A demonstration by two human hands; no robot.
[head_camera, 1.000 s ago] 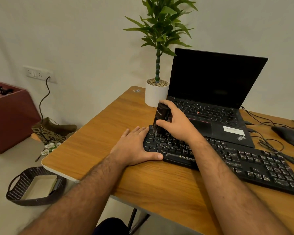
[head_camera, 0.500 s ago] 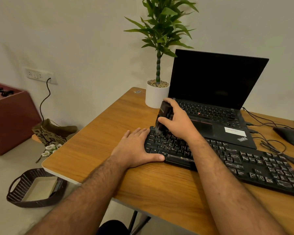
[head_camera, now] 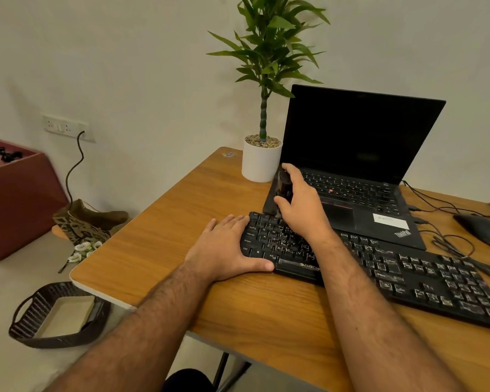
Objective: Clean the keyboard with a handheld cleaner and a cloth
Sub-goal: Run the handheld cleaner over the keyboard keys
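A long black keyboard (head_camera: 408,274) lies across the wooden desk (head_camera: 187,222). My left hand (head_camera: 228,250) rests flat on the desk at the keyboard's left end, thumb along its front edge, fingers against its side. My right hand (head_camera: 300,205) grips a small black handheld cleaner (head_camera: 280,190), tilted, with its lower end at the top-left keys. No cloth is visible.
An open black laptop (head_camera: 359,165) stands just behind the keyboard. A white potted plant (head_camera: 260,162) sits at its left. A black mouse (head_camera: 481,229) and cables (head_camera: 447,241) lie at the right. On the floor are a woven basket (head_camera: 57,315) and a red box (head_camera: 17,193).
My right hand has carried the cleaner a little away from me, from the upper key rows to the keyboard's top-left edge. My left hand has stayed in place.
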